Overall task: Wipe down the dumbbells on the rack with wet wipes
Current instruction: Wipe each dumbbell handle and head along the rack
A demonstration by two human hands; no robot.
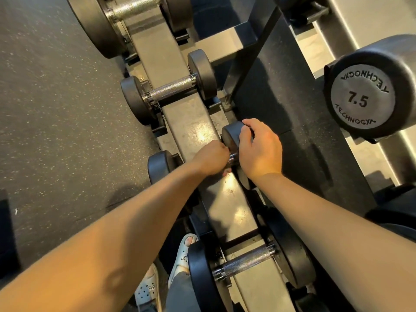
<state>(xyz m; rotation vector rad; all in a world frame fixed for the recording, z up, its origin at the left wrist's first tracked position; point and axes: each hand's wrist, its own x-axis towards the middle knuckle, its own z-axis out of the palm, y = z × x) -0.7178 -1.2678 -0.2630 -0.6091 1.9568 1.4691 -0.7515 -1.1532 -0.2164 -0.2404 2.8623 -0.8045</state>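
Black rubber-headed dumbbell with knurled steel handle (234, 137): left hand (211, 159) fisted round the handle, right hand (261, 149) cupping the head; looks mid-wipe, no wipe visible; next, probably the other head.

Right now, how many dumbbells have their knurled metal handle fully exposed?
3: the large dumbbell at top left, the small dumbbell beyond the hands, and the dumbbell nearest the feet. Another's handle is covered by the left hand and right hand.
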